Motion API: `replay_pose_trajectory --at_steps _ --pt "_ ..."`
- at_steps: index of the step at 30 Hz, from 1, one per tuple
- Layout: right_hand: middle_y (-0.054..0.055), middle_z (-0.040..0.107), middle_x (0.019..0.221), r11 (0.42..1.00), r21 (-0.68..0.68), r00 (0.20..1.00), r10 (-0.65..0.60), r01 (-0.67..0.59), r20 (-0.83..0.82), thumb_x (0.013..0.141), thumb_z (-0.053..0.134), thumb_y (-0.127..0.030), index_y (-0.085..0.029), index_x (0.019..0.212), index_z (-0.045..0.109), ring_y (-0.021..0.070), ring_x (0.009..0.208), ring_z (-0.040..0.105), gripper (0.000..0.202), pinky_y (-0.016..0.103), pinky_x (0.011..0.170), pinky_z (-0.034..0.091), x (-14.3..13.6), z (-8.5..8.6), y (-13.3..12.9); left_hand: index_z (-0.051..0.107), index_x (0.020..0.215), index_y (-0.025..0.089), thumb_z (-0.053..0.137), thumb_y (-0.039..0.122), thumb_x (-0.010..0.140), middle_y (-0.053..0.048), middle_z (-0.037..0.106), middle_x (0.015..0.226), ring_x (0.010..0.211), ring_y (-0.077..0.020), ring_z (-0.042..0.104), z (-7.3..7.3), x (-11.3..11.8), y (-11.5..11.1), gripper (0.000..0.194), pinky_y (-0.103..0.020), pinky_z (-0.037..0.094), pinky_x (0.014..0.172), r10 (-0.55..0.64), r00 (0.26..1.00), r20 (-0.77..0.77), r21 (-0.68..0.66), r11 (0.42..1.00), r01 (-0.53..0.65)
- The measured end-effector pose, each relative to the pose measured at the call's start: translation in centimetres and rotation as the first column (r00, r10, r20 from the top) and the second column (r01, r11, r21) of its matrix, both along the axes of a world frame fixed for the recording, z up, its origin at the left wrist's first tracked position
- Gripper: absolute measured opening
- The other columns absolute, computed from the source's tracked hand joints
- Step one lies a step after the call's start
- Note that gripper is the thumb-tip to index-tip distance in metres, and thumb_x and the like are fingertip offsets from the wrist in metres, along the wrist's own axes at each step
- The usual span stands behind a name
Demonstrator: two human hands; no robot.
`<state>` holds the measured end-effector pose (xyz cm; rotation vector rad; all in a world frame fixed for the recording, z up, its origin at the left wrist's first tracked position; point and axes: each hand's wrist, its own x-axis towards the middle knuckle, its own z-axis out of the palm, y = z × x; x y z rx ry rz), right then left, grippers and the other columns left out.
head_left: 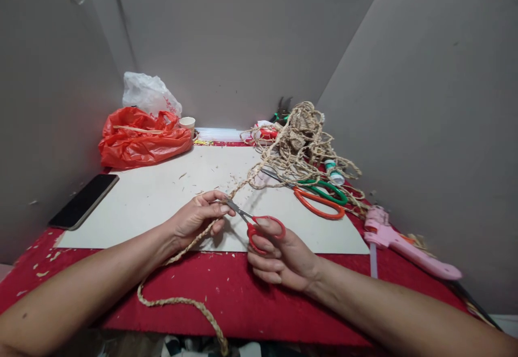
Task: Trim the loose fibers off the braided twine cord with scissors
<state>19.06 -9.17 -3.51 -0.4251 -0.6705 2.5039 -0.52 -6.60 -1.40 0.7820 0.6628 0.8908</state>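
Note:
My left hand (pixel 204 214) pinches a braided straw rope (pixel 182 253) over the white board. From my fingers the rope runs back to a tangled heap of rope (pixel 301 141), and its other end curls down past the table's front edge. My right hand (pixel 279 257) has its thumb and fingers in the red handles of small scissors (pixel 269 226). The scissors' blades meet the rope right at my left fingertips. Whether the blades are fully closed on it is hard to see.
Larger scissors (pixel 319 206) with orange and green handles lie beside the heap. A pink glue gun (pixel 408 249) rests at the right edge. On the left are a phone (pixel 84 201), a red plastic bag (pixel 141 144) and a paper cup (pixel 187 123). Grey walls enclose the table.

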Motion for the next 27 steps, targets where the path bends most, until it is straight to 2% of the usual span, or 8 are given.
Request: replay_pose_trajectory --at_steps 6,11,15,18,23,25,27 --pt "-0.011 0.025 0.038 0.995 0.060 0.994 -0.088 0.084 0.071 0.080 0.064 -0.043 -0.019 0.049 0.035 0.0042 0.033 0.017 0.049 0.016 0.033 0.028 -0.2 0.1 -0.2 0.059 0.086 0.016 0.076 0.015 0.066 -0.001 0.070 0.071 0.037 -0.0045 0.052 0.0 0.0 -0.1 0.026 -0.014 0.036 0.037 0.004 1.000 -0.012 -0.006 1.000 -0.004" --pt "-0.011 0.026 0.036 0.983 0.176 0.996 -0.060 0.048 0.067 0.083 0.062 -0.041 -0.019 0.052 0.034 0.0037 0.031 0.019 0.047 0.015 0.033 0.029 -0.1 0.1 -0.3 0.058 0.087 0.016 0.076 0.014 0.067 0.000 0.069 0.070 0.037 -0.0049 0.052 0.1 -0.1 -0.1 0.027 -0.014 0.036 0.036 0.009 1.000 -0.015 0.001 1.000 -0.009" --pt "-0.009 0.030 0.036 0.960 0.280 0.999 -0.015 0.006 0.032 0.081 0.063 -0.043 -0.019 0.049 0.037 0.0044 0.030 0.027 0.048 0.016 0.034 0.031 0.2 0.3 -0.5 0.058 0.090 0.015 0.073 0.014 0.070 0.000 0.067 0.067 0.036 -0.0035 0.050 0.2 -0.2 0.1 0.025 -0.013 0.034 0.035 0.045 0.998 -0.033 0.005 0.999 -0.045" --pt "-0.008 0.032 0.037 0.940 0.339 0.998 -0.052 0.039 0.030 0.080 0.064 -0.043 -0.018 0.049 0.040 0.0048 0.031 0.030 0.047 0.017 0.034 0.032 0.6 0.5 -0.6 0.057 0.094 0.015 0.071 0.014 0.073 -0.001 0.068 0.071 0.037 -0.0041 0.050 0.0 -0.5 0.5 0.025 -0.015 0.037 0.036 0.081 0.995 -0.061 0.014 0.997 -0.081" --pt "-0.009 0.030 0.041 0.934 0.311 0.979 -0.201 0.179 0.041 0.078 0.066 -0.042 -0.017 0.051 0.045 0.0050 0.035 0.026 0.043 0.018 0.034 0.035 0.8 1.0 -0.2 0.057 0.098 0.015 0.070 0.014 0.076 -0.004 0.070 0.081 0.039 -0.0034 0.050 -0.4 -0.8 1.0 0.026 -0.015 0.038 0.038 0.093 0.992 -0.080 0.028 0.995 -0.091" --pt "-0.008 0.032 0.042 0.944 0.287 0.981 -0.186 0.162 0.057 0.079 0.065 -0.043 -0.017 0.053 0.047 0.0052 0.036 0.027 0.041 0.018 0.035 0.036 0.8 1.1 -0.1 0.057 0.096 0.015 0.071 0.016 0.075 -0.004 0.071 0.081 0.039 -0.0031 0.050 -0.5 -0.9 1.0 0.025 -0.015 0.037 0.038 0.095 0.991 -0.091 0.052 0.994 -0.091" --pt "-0.008 0.032 0.042 0.961 0.265 0.990 -0.109 0.083 0.085 0.081 0.062 -0.045 -0.016 0.056 0.049 0.0058 0.036 0.029 0.040 0.018 0.036 0.038 0.8 1.1 -0.1 0.057 0.094 0.015 0.072 0.017 0.075 -0.004 0.071 0.081 0.039 -0.0034 0.050 -0.6 -0.9 1.0 0.024 -0.015 0.036 0.038 0.103 0.990 -0.101 0.074 0.993 -0.096"
